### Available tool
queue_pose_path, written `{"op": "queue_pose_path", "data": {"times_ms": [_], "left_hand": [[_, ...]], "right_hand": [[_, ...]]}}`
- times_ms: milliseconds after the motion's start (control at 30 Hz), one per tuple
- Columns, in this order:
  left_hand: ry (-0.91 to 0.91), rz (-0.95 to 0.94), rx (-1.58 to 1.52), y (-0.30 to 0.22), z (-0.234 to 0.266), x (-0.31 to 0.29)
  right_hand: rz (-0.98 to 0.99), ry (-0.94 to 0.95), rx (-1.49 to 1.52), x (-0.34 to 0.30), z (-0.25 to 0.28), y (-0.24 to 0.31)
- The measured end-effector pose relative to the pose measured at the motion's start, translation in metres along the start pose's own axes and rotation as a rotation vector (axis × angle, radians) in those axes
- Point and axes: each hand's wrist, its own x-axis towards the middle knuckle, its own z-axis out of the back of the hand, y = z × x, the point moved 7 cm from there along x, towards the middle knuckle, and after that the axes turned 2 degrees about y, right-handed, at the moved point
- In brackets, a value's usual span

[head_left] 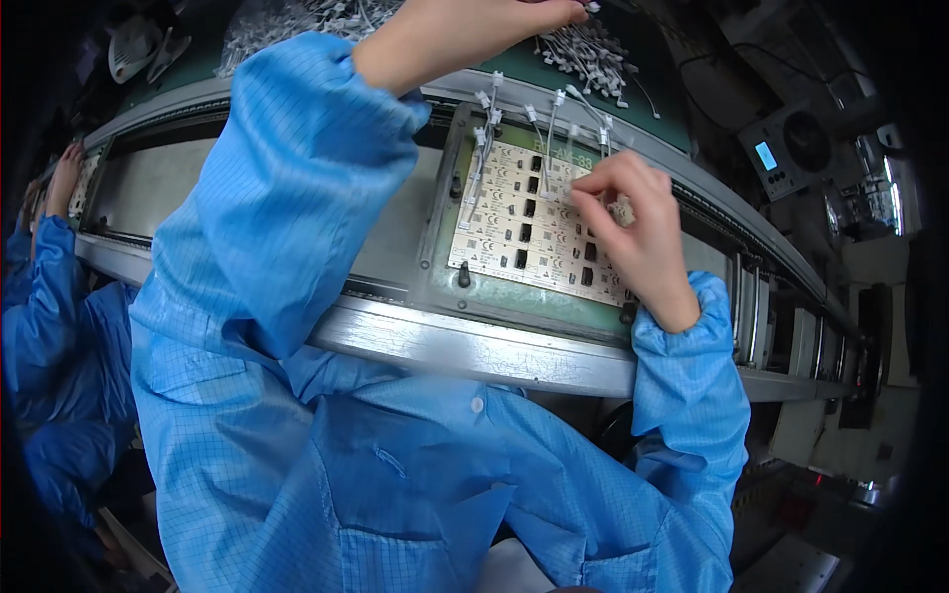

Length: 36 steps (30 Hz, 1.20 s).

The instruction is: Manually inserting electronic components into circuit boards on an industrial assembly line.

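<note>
My left hand (460, 35) reaches across the top edge, partly cut off there. Its visible fingertips are drawn together beside a small white connector; what they hold is unclear. My right hand (638, 222) is over the panel of cream circuit boards (504, 232), thumb and forefinger pinched above its right half. A small pale cluster (621, 210) shows under the curled fingers; whatever is in the pinch is hidden. The panel, dotted with black components, lies in a green fixture (494, 294). Several white-ended wire leads (481, 138) stand or lean along its far and left sides.
A metal-railed conveyor (465, 348) carries the fixture. Beyond it, piles of white connector leads (593, 64) lie on a green surface (657, 94). At far left are another person's hand (65, 178) and blue sleeve. A device with a lit screen (765, 155) stands right.
</note>
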Motion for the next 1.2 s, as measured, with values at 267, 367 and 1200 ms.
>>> {"op": "queue_pose_path", "data": {"times_ms": [267,367,1200], "left_hand": [[0.119,-0.218,0.230,0.006,-0.004,-0.082],[0.178,-0.195,0.326,0.007,-0.002,-0.112],[0.312,0.024,0.636,0.007,-0.032,-0.147]], "right_hand": [[-0.039,0.250,0.041,-0.002,-0.039,-0.009],[-0.042,0.283,0.046,0.000,-0.048,-0.008],[-0.195,-0.081,-0.290,0.007,-0.003,-0.113]]}}
